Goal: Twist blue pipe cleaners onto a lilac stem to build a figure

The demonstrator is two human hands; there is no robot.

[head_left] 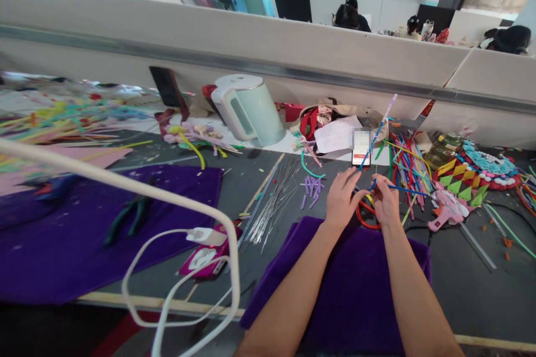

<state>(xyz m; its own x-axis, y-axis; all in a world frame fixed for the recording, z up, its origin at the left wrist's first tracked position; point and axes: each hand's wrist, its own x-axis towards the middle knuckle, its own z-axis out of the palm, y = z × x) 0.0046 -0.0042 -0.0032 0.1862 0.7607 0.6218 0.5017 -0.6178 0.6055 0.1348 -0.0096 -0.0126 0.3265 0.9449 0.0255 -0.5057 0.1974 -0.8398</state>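
Both hands meet just beyond the far edge of the purple cloth (355, 290) that lies on the bench (460, 279) under the forearms. The left hand (341, 198) has its fingers loosely spread and curled, its fingertips touching a blue pipe cleaner (379, 142) low on its stem. The right hand (386, 201) pinches the same stem between thumb and forefinger; the exact grip is hard to make out, as the fingers overlap. From the hands the blue pipe cleaner rises tilted away from the cloth toward the grey partition (293, 50), ending in a pale lilac tip. A red loop of wire (363, 217) lies on the bench just under the hands, touching the cloth's far edge. Beyond the cloth, past the hands, stands a phone (360, 148) with a red case. To the right of the cloth lies a pink glue gun (448, 213), with a heap of coloured pipe cleaners (408, 170) behind it. To the left of the cloth lies a bundle of thin metal wires (274, 201), and farther beyond stands a pale green kettle (251, 109).
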